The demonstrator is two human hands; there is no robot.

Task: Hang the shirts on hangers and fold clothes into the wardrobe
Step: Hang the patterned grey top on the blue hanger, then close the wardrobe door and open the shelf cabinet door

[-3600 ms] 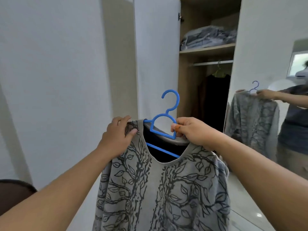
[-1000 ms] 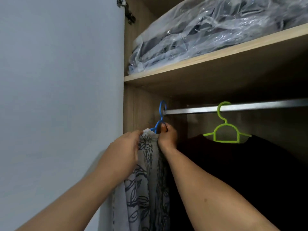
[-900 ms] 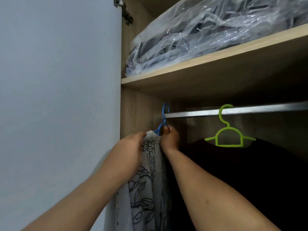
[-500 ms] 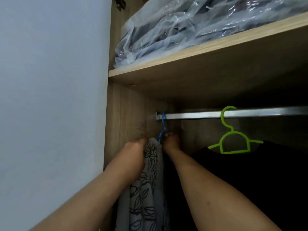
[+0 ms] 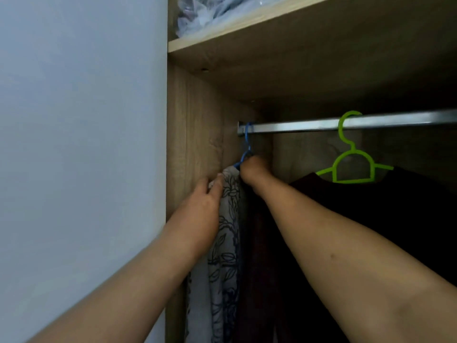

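The grey shirt with a dark leaf print (image 5: 226, 233) hangs edge-on from a blue hanger (image 5: 246, 142). The hanger's hook sits over the metal rail (image 5: 296, 127) at the rail's far left end, by the wardrobe's side wall. My right hand (image 5: 252, 169) grips the hanger's neck just under the hook. My left hand (image 5: 200, 209) holds the shirt's shoulder fabric, fingers curled on the cloth. The shirt's lower part runs out of view at the bottom.
A green hanger (image 5: 351, 157) carries a dark garment (image 5: 408, 219) further right on the rail. A wooden shelf (image 5: 272, 18) above holds clothes in clear plastic (image 5: 205, 13). The white wardrobe door (image 5: 81, 144) fills the left.
The shirt went from held in front of the wardrobe to hanging on the rail. Over the last second the hanger slid to the rail's left end and my view came closer.
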